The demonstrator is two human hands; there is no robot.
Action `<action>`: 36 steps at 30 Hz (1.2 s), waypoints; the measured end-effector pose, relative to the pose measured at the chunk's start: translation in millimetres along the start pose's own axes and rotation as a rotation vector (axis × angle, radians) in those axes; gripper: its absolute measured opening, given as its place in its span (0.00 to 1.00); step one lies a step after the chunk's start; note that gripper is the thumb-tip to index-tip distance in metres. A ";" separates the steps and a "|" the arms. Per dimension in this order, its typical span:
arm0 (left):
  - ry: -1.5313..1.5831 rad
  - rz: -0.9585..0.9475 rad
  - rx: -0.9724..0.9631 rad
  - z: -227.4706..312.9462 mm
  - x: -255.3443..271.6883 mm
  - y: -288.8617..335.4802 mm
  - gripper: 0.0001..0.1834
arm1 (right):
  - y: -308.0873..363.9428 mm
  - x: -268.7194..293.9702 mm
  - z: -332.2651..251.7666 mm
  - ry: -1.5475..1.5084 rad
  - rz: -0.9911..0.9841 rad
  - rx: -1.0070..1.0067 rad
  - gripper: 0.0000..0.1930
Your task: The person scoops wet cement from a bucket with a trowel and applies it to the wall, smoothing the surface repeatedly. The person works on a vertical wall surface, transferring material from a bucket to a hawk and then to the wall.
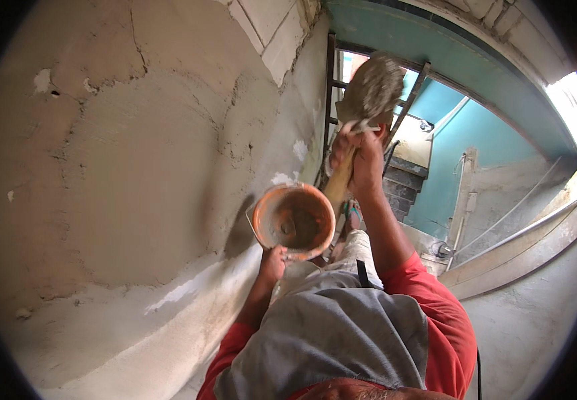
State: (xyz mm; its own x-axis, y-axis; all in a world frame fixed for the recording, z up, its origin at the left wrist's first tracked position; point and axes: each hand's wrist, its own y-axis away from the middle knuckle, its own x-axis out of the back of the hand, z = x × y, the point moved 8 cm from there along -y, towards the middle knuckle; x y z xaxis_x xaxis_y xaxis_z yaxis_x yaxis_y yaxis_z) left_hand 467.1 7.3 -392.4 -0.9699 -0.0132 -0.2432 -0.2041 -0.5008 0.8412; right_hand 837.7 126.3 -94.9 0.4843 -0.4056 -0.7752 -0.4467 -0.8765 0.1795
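Observation:
My left hand (274,262) is closed on the near rim of an orange bucket (327,227), which is smeared with grey mortar. Inside the bucket, a little wet mortar (300,223) lies at the bottom. My right hand (367,160) stretches forward, past the bucket and to its right, gripping a trowel. On the trowel's blade sits a heap of wet grey mortar (378,87), slightly smeared by motion. The blade is mostly covered, and the handle is hidden in my fist.
A rough, partly plastered wall (148,180) with cracks rises close on my left. Beneath my right arm runs a wooden plank (339,180). A dark ladder (416,93) stands ahead, with steps (402,183) far below. On the right are a teal wall (435,193) and a curved ledge (502,270).

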 end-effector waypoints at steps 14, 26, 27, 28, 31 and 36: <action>-1.370 -0.015 -0.489 6.6 42.5 108.1 0.22 | -10.6 -147.5 173.9 1.122 -0.009 0.197 0.11; -1.110 -0.102 -0.505 21.4 -4.4 99.3 0.19 | -41.8 15.4 172.8 0.673 0.031 -0.056 0.17; -1.150 -0.060 -0.418 19.2 -4.8 96.1 0.17 | -50.8 34.7 189.9 0.442 0.102 -0.199 0.18; -1.183 -0.016 -0.371 19.5 -5.6 93.0 0.15 | -61.9 36.9 194.0 0.515 0.079 -0.108 0.18; -0.767 -0.042 -0.268 15.4 -6.6 88.3 0.17 | -85.0 27.2 212.1 0.807 0.088 0.120 0.19; -1.255 -0.042 -0.472 16.9 -4.1 92.3 0.19 | -132.7 3.5 223.0 0.845 -0.017 0.115 0.20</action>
State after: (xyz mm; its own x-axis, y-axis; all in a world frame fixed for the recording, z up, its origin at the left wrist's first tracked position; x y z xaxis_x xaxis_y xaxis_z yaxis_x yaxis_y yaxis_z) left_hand 450.1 -24.3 -305.6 -0.4808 0.6796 0.5540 -0.4182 -0.7331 0.5364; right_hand 731.0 299.0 -256.5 0.8699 -0.4900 -0.0563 -0.4858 -0.8709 0.0738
